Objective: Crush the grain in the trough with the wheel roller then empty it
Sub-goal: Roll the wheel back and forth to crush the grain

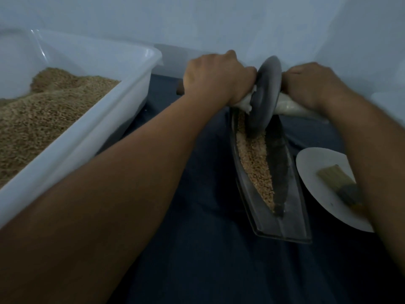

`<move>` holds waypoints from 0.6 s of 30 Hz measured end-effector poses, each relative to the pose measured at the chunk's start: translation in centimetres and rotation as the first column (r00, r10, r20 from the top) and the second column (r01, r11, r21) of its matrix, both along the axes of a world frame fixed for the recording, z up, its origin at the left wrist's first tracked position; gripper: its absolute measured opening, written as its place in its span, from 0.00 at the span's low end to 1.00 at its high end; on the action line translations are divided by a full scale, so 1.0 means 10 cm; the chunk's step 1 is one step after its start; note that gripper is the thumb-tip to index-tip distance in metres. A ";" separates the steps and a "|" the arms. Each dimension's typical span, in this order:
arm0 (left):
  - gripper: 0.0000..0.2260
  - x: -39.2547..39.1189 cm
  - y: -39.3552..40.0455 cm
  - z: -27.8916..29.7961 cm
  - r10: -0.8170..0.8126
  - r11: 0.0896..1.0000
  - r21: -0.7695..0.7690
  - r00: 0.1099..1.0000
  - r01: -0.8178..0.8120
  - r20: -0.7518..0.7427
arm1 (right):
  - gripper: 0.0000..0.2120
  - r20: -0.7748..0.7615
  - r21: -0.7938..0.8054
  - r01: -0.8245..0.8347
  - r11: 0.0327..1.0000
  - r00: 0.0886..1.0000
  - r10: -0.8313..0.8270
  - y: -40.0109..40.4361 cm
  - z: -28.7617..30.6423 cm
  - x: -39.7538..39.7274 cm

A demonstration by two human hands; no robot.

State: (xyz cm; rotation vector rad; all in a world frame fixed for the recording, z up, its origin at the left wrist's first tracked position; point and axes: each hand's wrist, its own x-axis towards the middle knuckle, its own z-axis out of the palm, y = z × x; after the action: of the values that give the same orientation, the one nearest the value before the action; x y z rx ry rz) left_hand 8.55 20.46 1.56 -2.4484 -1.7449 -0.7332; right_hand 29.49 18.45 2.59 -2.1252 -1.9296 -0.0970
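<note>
We have both hands on the wheel roller [266, 95], which stands on edge in the far end of the trough [269, 172], its rim down among the grain [254, 163]. Our left hand [217, 77] curls its fingers round the axle handle on one side of the disc, and our right hand [311, 86] does the same on the other; white cloth [245, 104] wraps the handle under each grip. The fingertips themselves are tucked under and blurred, so we cannot tell how tightly they close.

The wheel looks like dark metal, so we judge it heavy and stiff, prone to tip sideways unless both handles carry equal load. The handles are the place to hold it, and the cloth should stop slipping. The trough is narrow, boat-shaped and likely heavy too; for emptying, we would take it by its rim at both ends.

It lies on the dark cloth-covered surface [208, 249], towards the right. Tan grain fills its channel, seemingly still mostly whole. The white tub [92, 137] at the left edge holds a deep heap of similar grain. A white plate [311, 170] at the right edge carries a brush [341, 183].
</note>
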 end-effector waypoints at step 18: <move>0.24 -0.08 -0.05 -0.06 0.004 0.986 -0.164 0.998 0.005 0.058 | 0.18 -0.076 0.122 -0.061 0.991 0.995 0.070 -0.09 0.11 -0.17</move>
State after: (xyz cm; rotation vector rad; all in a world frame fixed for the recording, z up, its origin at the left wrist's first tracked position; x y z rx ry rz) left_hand 7.74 20.00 0.97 -2.5558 -1.8981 -0.6933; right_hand 27.78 17.55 3.69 -1.9573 -1.8960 -0.1099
